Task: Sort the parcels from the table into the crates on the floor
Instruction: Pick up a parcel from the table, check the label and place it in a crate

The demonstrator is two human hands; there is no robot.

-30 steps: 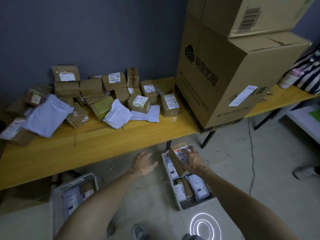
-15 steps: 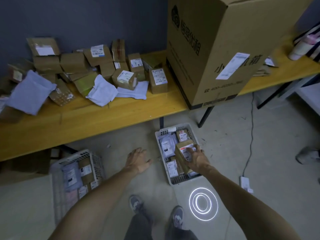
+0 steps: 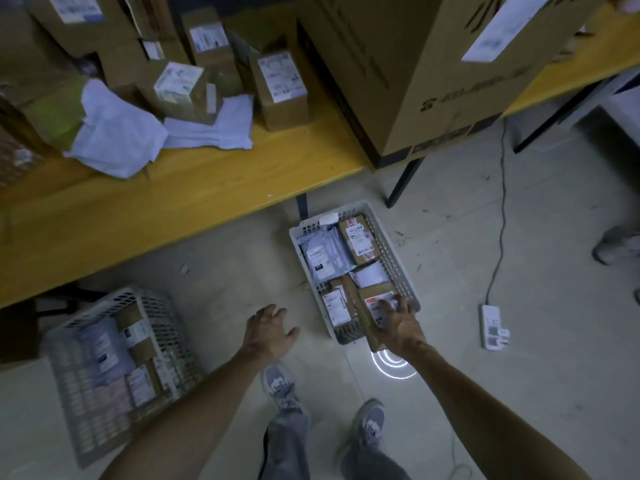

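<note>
Right hand (image 3: 398, 327) grips a labelled cardboard parcel (image 3: 372, 317) low over the right crate (image 3: 398, 258), which looks nearly full. Left hand (image 3: 268, 332) hangs spread, empty. Left crate (image 3: 114, 299) holds several; many parcels remain on the table (image 3: 173, 209).

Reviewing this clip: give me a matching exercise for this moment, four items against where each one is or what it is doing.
Items:
1. right hand
2. left hand
3. white power strip
4. large cardboard box

States:
A. on the yellow table
B. empty, over bare floor
C. lies on the floor, right
D. on a brown parcel at the right crate

Pairs: 1-D, 2-B, 3-C, 4-A
</note>
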